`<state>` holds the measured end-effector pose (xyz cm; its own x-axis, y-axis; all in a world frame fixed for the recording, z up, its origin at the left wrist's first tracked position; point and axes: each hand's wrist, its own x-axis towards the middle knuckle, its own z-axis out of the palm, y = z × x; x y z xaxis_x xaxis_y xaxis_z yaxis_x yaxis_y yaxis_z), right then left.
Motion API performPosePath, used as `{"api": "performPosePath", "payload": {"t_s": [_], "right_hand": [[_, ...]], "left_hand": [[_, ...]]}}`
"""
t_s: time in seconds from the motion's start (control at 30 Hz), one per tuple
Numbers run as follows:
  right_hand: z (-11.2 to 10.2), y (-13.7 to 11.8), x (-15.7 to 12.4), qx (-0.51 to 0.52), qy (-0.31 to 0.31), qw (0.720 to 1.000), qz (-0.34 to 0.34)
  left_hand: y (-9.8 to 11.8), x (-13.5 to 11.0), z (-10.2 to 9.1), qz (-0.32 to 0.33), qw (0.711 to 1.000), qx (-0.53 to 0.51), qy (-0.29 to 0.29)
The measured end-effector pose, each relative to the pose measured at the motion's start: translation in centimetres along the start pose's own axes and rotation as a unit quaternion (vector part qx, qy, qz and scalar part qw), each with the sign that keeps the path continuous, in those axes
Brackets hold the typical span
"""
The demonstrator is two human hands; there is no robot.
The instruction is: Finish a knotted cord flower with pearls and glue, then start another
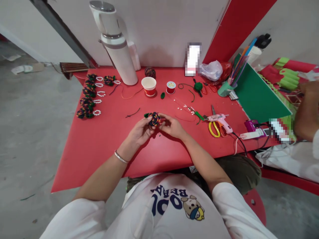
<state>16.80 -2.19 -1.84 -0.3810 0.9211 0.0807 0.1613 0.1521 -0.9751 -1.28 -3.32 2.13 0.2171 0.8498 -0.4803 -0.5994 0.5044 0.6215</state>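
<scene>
Both of my hands meet over the middle of the red table (99, 132). My left hand (141, 131) and my right hand (171, 126) pinch a small round ornament (154, 119) of dark multicoloured cord with green bits, held just above the tabletop. A silver bangle (121, 157) circles my left wrist. A short dark cord scrap (133, 113) lies to the left of the ornament.
Several finished ornaments with pearl loops (89, 96) line the far left. A white flask (116, 43), paper cup (149, 86), thread spool (170, 87), pink glue gun (220, 120), yellow scissors (214, 127), pen cup (225, 89) and green sheet (256, 96) stand behind and right. Another person's arm (305, 113) is at the right edge.
</scene>
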Motion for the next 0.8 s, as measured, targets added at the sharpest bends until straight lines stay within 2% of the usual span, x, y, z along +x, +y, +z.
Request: {"api": "performPosePath", "payload": {"t_s": [0.13, 0.33, 0.5, 0.7, 0.8], "right_hand": [[0.5, 0.3, 0.5, -0.047, 0.032, 0.998, -0.012], [-0.1, 0.6, 0.6, -0.05, 0.043, 0.997, -0.044], [-1.1, 0.2, 1.0, -0.089, 0.069, 0.993, -0.037], [-4.1, 0.0, 5.5, -0.19, 0.174, 0.966, 0.035], [-4.7, -0.3, 8.3, -0.264, 0.186, 0.945, 0.05]], "left_hand": [[0.0, 0.0, 0.0, -0.004, 1.0, 0.015, 0.004], [-0.3, 0.1, -0.2, -0.017, 0.999, 0.031, 0.012], [-0.2, 0.1, -0.1, -0.021, 0.999, 0.028, 0.012], [0.2, 0.1, -0.2, -0.016, 0.998, -0.004, 0.054], [0.2, 0.4, -0.6, -0.014, 0.999, -0.01, 0.044]]}}
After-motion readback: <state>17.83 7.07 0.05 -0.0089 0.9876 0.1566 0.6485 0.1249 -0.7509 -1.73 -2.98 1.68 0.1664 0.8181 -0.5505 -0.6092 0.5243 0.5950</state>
